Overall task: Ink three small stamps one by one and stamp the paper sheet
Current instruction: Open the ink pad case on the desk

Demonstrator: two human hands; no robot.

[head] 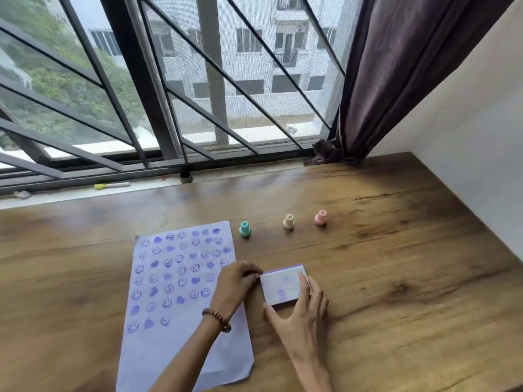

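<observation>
A pale sheet of paper (158, 343) lies on the wooden table, its upper part covered with rows of purple smiley and heart prints. Right of the sheet sits a small white ink pad box (283, 284) with its lid closed and purple smudges on top. My left hand (236, 281) pinches the box's left edge, and my right hand (300, 312) holds its right side and front corner. Three small stamps stand upright behind the box: teal stamp (244, 229), cream stamp (288, 222), pink stamp (320, 217). Neither hand touches a stamp.
The wooden table (396, 278) runs to a white wall on the right. A barred window and sill lie behind, with a yellow-capped pen (111, 185) and a small dark cap (186, 177) on the sill. A dark curtain (382, 80) hangs at the right corner.
</observation>
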